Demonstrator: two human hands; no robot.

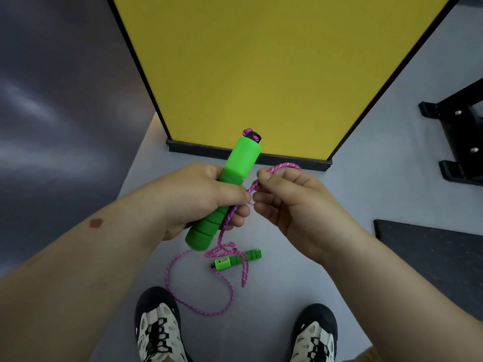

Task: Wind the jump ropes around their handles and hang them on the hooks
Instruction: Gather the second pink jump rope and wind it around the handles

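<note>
handle [236, 178] above second handle [236, 259] on floor [366, 194]

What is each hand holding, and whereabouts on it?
The left hand grips the green handle around its ribbed middle; the right hand pinches the pink rope near that handle.

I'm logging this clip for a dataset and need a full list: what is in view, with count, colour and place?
jump rope handle in hand: 1, bright green, gripped upright in front of the yellow panel
jump rope handle on floor: 1, bright green, lying on the floor between the hands and the shoes
rope: 1, pink with white flecks, running from the hands down to loose loops on the floor
yellow panel: 1, yellow with black edging, standing ahead
floor: 1, light grey
black frame: 1, black, right edge
dark mat: 1, dark grey, right
shoes: 2, black and white, bottom
left hand: 1, grips the held handle
right hand: 1, pinches the rope beside the handle
</note>
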